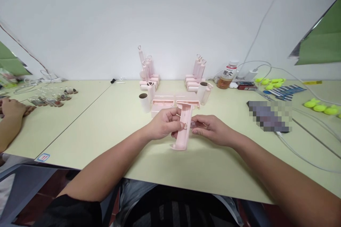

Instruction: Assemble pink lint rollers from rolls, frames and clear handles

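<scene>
My left hand [167, 123] grips a long, pale pink plastic shell [183, 131], hollow like a trough and tilted above the table. Its thumb presses at the shell's inner side. Close against the shell's right side, my right hand [213, 128] has its fingers closed around a small, clear pinkish plastic piece [193, 124], partly hidden by the fingers. Just beyond my hands lie more pink shells [163, 103]. A white roll with a cardboard core [144, 103] stands left of them, and another such roll [202, 90] stands to their right.
Pink pieces with looped handles stand in two groups, left [149, 69] and right [198, 69], by the wall. A drink bottle [227, 75], a phone with a cable [268, 116] and yellow-green items [319, 107] are at right. Another person's hand [12, 108] is at far left, near several small packets [50, 99].
</scene>
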Available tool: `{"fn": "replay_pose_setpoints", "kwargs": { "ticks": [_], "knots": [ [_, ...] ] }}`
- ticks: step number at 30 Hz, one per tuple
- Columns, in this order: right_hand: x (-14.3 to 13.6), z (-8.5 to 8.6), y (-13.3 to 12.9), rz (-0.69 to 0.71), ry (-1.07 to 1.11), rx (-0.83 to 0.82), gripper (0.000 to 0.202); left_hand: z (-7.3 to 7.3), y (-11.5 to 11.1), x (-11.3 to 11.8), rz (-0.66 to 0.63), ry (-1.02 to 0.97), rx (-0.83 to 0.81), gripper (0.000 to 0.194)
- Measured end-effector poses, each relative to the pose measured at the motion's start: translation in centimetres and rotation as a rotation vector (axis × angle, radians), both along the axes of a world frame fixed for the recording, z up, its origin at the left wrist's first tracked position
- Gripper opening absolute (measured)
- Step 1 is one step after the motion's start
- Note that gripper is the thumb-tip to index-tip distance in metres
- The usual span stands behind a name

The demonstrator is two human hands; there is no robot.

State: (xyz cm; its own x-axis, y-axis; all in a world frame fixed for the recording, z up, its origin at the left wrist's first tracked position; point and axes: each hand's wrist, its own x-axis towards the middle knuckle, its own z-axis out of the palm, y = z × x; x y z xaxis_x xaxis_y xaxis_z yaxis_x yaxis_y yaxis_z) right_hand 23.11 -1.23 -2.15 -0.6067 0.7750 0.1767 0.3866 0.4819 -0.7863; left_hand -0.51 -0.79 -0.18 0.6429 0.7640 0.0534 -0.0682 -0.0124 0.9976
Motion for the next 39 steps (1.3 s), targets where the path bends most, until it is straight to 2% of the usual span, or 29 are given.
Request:
{"fn": "replay_pose_setpoints", "kwargs": {
  "ticks": [2, 5, 7, 12, 16, 19, 24, 28, 34, 39],
  "knots": [
    [0.1, 0.0, 0.1, -0.031, -0.012, 0.013, 0.028, 0.7, 0.4, -1.3, 0.089, 0.081, 0.144, 0.027],
    [0.1, -0.1, 0.2, -0.042, -0.059, 0.043, 0.029, 1.9, 1.2, -3.5, 0.351, 0.272, 0.478, 0.025],
    [-0.2, -0.2, 0.0, -0.012, -0.104, 0.098, 0.028, 2.5, 1.5, -4.5, 0.447, 0.44, 0.603, 0.022],
    [-3.0, -1.1, -1.0, 0.161, -0.199, 0.366, 0.022, 2.8, 1.8, -4.4, 0.386, 0.89, 0.777, 0.02],
    [-6.5, -2.3, -2.3, 0.305, -0.339, 0.519, 0.024, 1.7, 2.5, -3.6, 0.369, 1.144, 0.981, 0.022],
    [-8.5, -3.0, -2.8, 0.285, -0.43, 0.541, 0.031, 0.6, 2.9, -3.4, 0.314, 1.265, 1.131, 0.024],
    [-9.9, -3.2, -3.0, 0.263, -0.562, 0.489, 0.046, -1.0, 3.1, -3.7, 0.229, 1.297, 1.291, 0.018],
    [-10.1, -2.8, -3.5, 0.249, -0.579, 0.468, 0.044, -1.9, 3.3, -4.1, 0.212, 1.22, 1.342, 0.015],
    [-10.6, -2.2, -3.4, 0.256, -0.593, 0.454, 0.045, -1.2, 3.9, -4.5, 0.254, 1.219, 1.354, 0.025],
    [-11.0, -2.1, -2.8, 0.293, -0.615, 0.4, 0.047, -0.8, 4.2, -4.6, 0.144, 1.244, 1.401, 0.025]
  ]
}}
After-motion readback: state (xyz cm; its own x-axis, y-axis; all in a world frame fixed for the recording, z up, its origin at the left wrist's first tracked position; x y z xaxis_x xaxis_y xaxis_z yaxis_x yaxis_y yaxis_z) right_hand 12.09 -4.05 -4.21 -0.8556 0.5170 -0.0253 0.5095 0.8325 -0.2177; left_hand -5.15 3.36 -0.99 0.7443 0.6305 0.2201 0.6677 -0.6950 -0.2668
